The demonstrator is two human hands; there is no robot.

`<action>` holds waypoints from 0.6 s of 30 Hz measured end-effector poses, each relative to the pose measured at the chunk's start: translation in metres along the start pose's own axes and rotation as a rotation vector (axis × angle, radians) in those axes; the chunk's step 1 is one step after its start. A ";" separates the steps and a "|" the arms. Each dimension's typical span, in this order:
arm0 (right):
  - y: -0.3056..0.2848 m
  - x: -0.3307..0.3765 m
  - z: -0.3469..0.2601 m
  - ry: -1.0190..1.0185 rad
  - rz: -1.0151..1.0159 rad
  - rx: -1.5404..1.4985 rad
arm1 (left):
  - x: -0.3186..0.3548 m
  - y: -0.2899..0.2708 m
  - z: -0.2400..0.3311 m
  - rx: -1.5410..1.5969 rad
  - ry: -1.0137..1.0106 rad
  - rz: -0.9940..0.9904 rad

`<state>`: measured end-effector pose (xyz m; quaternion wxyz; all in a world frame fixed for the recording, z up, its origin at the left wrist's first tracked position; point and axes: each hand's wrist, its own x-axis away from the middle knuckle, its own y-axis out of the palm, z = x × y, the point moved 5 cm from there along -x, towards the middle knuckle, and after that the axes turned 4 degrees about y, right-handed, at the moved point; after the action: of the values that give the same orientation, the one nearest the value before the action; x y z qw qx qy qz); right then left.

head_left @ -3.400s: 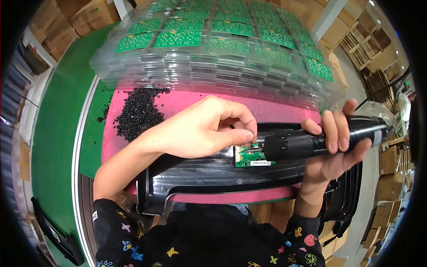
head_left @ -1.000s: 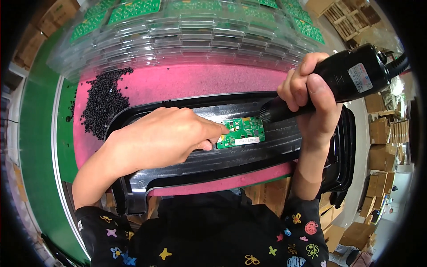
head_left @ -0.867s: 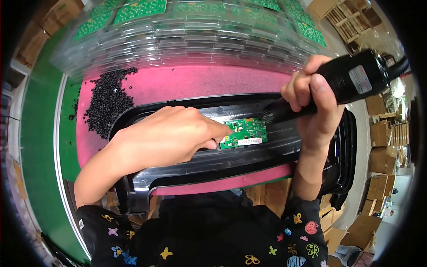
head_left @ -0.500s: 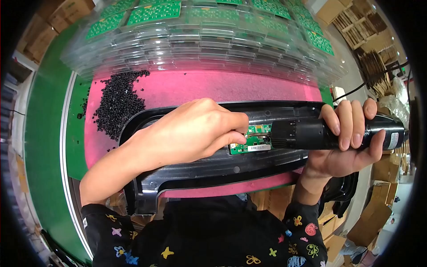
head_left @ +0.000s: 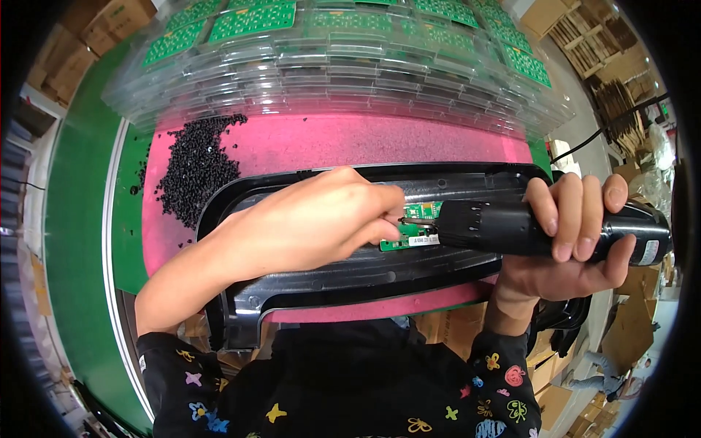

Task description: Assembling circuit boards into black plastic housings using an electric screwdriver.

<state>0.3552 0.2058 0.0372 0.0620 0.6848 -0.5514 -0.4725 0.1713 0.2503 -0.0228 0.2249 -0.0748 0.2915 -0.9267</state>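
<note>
My right hand (head_left: 551, 276) is wrapped round a black electric screwdriver (head_left: 493, 226), held nearly level with its bit pointing left. The bit (head_left: 418, 221) crosses over a green circuit board (head_left: 396, 246) that carries a white label strip. From the left, my left hand (head_left: 321, 219) reaches in, its thumb and fingers pinched together at the tip of the bit. Whatever lies between those fingertips is hidden. Under both hands lies a long, curved black plastic housing (head_left: 339, 286), with the board inside it; my left hand covers part of each.
A heap of small black screws (head_left: 193, 171) lies on the pink mat (head_left: 314, 139), left of the housing. Behind stand stacked clear plastic trays (head_left: 336, 80) with green circuit boards (head_left: 252, 18). Cardboard boxes (head_left: 631, 325) and a dark cable (head_left: 610, 130) are at the right.
The back end of the screwdriver has dropped a little with my right hand, and more of its bit shows. My left hand stays pinched at almost the same place.
</note>
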 end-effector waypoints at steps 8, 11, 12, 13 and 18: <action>-0.006 0.001 0.028 0.191 -0.051 0.352 | 0.004 -0.009 -0.006 -0.219 0.102 0.311; -0.006 0.001 0.034 0.199 -0.060 0.381 | 0.005 -0.012 -0.004 -0.205 0.099 0.334; -0.006 0.001 0.036 0.188 -0.054 0.402 | 0.005 -0.013 -0.005 -0.209 0.069 0.318; -0.006 0.001 0.038 0.178 -0.049 0.424 | 0.005 -0.013 -0.006 -0.213 0.040 0.303; -0.003 -0.001 0.046 0.195 -0.062 0.405 | 0.007 -0.008 -0.016 -0.211 0.043 0.319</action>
<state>0.3249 0.2283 0.0108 -0.0380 0.7423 -0.6051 -0.2853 0.1577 0.2610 -0.0312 0.3535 -0.0312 0.3999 -0.8451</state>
